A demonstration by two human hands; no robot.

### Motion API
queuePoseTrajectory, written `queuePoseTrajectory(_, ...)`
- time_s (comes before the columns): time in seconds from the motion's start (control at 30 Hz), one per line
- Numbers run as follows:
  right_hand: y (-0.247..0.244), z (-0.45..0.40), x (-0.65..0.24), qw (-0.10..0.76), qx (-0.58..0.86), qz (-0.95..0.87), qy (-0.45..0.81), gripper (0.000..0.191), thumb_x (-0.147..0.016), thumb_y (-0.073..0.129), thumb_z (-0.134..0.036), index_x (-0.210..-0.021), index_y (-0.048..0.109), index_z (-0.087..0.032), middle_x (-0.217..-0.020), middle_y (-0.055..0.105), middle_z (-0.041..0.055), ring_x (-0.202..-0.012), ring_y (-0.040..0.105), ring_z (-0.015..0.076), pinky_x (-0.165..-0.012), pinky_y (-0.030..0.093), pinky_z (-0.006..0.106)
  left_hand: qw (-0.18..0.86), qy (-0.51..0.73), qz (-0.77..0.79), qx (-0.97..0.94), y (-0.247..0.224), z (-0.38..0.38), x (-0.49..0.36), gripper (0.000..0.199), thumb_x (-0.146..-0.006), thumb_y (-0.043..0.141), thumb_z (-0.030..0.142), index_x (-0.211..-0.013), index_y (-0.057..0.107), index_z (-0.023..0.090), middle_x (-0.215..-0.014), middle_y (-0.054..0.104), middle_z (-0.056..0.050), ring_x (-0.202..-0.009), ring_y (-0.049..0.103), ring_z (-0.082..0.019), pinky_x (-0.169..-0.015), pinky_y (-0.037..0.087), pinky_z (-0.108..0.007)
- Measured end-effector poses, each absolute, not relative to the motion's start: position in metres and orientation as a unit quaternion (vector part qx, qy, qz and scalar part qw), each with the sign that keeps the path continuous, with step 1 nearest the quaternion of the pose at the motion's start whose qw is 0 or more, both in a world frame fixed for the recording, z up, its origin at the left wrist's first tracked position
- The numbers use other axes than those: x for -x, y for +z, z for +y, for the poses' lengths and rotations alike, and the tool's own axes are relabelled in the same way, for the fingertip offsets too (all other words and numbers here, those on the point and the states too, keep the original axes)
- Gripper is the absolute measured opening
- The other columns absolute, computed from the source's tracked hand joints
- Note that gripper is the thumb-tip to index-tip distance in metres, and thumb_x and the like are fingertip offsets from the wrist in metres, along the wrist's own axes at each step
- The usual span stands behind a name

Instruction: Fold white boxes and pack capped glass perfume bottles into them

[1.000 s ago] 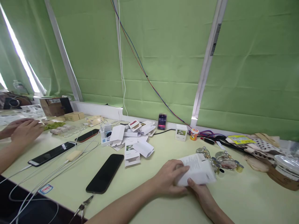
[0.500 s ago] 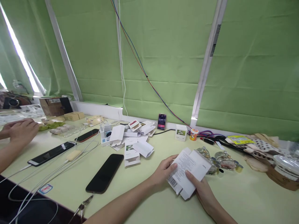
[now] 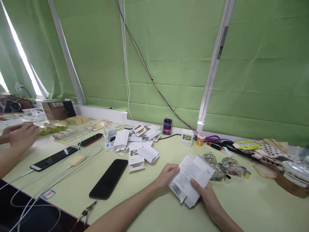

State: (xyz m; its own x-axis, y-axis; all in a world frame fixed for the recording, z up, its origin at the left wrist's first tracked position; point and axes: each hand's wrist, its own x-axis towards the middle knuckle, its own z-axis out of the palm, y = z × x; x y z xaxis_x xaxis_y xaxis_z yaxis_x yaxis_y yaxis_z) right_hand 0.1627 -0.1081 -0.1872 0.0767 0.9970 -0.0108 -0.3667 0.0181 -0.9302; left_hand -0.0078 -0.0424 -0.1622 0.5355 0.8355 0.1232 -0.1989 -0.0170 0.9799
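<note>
Between my two hands is a white, flattened cardboard box (image 3: 189,177) with printed text, a barcode and loose end flaps. My left hand (image 3: 167,175) grips its left edge, thumb on the printed face and fingers partly hidden behind. On the right side my right hand (image 3: 205,196) pinches the box, its thumb lying on the front and the other fingers out of sight beneath. Beyond the box lie several clear glass-like bottles (image 3: 233,167) with small metallic caps. A pile of similar white boxes (image 3: 145,141) lies to the left, and one formed white box (image 3: 186,138) stands upright near the wall.
A black phone (image 3: 109,178) lies left of my left arm, with keys (image 3: 86,212) by the table edge. Charging cables and more phones spread further left, near another person's hands (image 3: 23,137). An orange tub (image 3: 200,139) and a lidded plastic bowl (image 3: 295,177) stand right.
The flattened box and both hands have shifted slightly left. My left thumb has moved outward toward the box's edge. The other things stay in place.
</note>
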Motion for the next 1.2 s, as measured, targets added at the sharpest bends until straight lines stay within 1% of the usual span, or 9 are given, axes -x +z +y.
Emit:
queuePoseTrajectory(0.37, -0.188, -0.108, -0.164, 0.599, 0.414, -0.387, 0.565, 0.046, -0.073, 0.074, -0.041, -0.112, 0.065, -0.019, -0.106, 0.073, 0.0089, -0.098, 0.066, 0.0302, -0.09, 0.049, 0.044, 0.652, 0.421, 0.276, -0.567, -0.163, -0.045, 0.007, 0.043, -0.07, 0.069, 0.052, -0.06, 0.066, 0.01, -0.057, 0.063, -0.005, -0.051, 0.054, -0.014, -0.05, 0.037, -0.023)
queuePoseTrajectory(0.43, -0.19, -0.106, -0.165, 0.596, 0.411, -0.385, 0.572, 0.041, -0.074, 0.072, -0.042, -0.107, 0.067, -0.019, -0.102, 0.074, 0.0088, -0.094, 0.067, 0.029, -0.085, 0.051, 0.042, 0.648, 0.431, 0.283, -0.561, -0.162, -0.045, 0.006, 0.043, -0.07, 0.069, 0.052, -0.061, 0.066, 0.01, -0.058, 0.064, -0.006, -0.05, 0.055, -0.015, -0.05, 0.038, -0.023)
queuePoseTrajectory(0.57, -0.192, -0.102, -0.164, 0.575, 0.389, -0.426, 0.581, 0.039, -0.071, 0.073, -0.046, -0.098, 0.07, -0.018, -0.094, 0.074, 0.0082, -0.079, 0.067, 0.0253, -0.067, 0.053, 0.035, 0.614, 0.489, 0.296, -0.544, -0.159, -0.041, 0.006, 0.042, -0.076, 0.063, 0.053, -0.07, 0.067, 0.011, -0.064, 0.066, -0.004, -0.055, 0.056, -0.014, -0.053, 0.039, -0.022)
queuePoseTrajectory(0.7, -0.187, -0.101, -0.162, 0.552, 0.411, -0.473, 0.55, 0.035, -0.071, 0.072, -0.049, -0.085, 0.072, -0.017, -0.074, 0.072, 0.0045, -0.057, 0.06, 0.017, -0.054, 0.048, 0.027, 0.594, 0.509, 0.292, -0.551, -0.156, -0.035, 0.008, 0.04, -0.078, 0.063, 0.05, -0.077, 0.069, 0.011, -0.07, 0.069, -0.005, -0.061, 0.058, -0.015, -0.057, 0.041, -0.023)
queuePoseTrajectory(0.8, -0.185, -0.101, -0.165, 0.573, 0.455, -0.469, 0.495, 0.034, -0.07, 0.07, -0.052, -0.072, 0.07, -0.018, -0.058, 0.064, -0.0005, -0.049, 0.052, 0.0141, -0.048, 0.042, 0.024, 0.605, 0.485, 0.281, -0.565, -0.156, -0.034, 0.009, 0.041, -0.076, 0.066, 0.049, -0.087, 0.071, 0.01, -0.076, 0.071, -0.008, -0.067, 0.062, -0.02, -0.062, 0.045, -0.026)
queuePoseTrajectory(0.93, -0.188, -0.1, -0.17, 0.596, 0.481, -0.455, 0.455, 0.03, -0.074, 0.068, -0.05, -0.074, 0.066, -0.02, -0.053, 0.054, -0.005, -0.044, 0.04, 0.0112, -0.043, 0.031, 0.022, 0.624, 0.453, 0.273, -0.575, -0.158, -0.037, 0.009, 0.044, -0.073, 0.069, 0.049, -0.092, 0.071, 0.01, -0.084, 0.073, -0.011, -0.074, 0.065, -0.023, -0.064, 0.047, -0.028)
queuePoseTrajectory(1.07, -0.19, -0.099, -0.172, 0.595, 0.486, -0.433, 0.471, 0.032, -0.073, 0.067, -0.052, -0.084, 0.066, -0.021, -0.053, 0.051, -0.006, -0.041, 0.032, 0.0101, -0.041, 0.024, 0.022, 0.641, 0.44, 0.267, -0.57, -0.157, -0.037, 0.01, 0.046, -0.078, 0.061, 0.054, -0.095, 0.07, 0.012, -0.089, 0.072, -0.011, -0.078, 0.066, -0.023, -0.065, 0.049, -0.028)
queuePoseTrajectory(1.13, -0.189, -0.099, -0.171, 0.589, 0.487, -0.428, 0.483, 0.036, -0.072, 0.067, -0.055, -0.084, 0.066, -0.022, -0.055, 0.052, -0.0056, -0.043, 0.032, 0.0101, -0.042, 0.023, 0.022, 0.662, 0.425, 0.243, -0.567, -0.156, -0.036, 0.01, 0.048, -0.078, 0.06, 0.055, -0.1, 0.069, 0.013, -0.097, 0.071, -0.013, -0.084, 0.066, -0.024, -0.072, 0.05, -0.03)
queuePoseTrajectory(1.2, -0.187, -0.1, -0.171, 0.576, 0.478, -0.451, 0.487, 0.038, -0.073, 0.064, -0.058, -0.076, 0.065, -0.02, -0.051, 0.048, -0.0059, -0.043, 0.032, 0.0099, -0.043, 0.023, 0.022, 0.693, 0.41, 0.211, -0.553, -0.157, -0.034, 0.01, 0.048, -0.075, 0.066, 0.052, -0.104, 0.066, 0.014, -0.103, 0.069, -0.014, -0.091, 0.066, -0.025, -0.08, 0.049, -0.033)
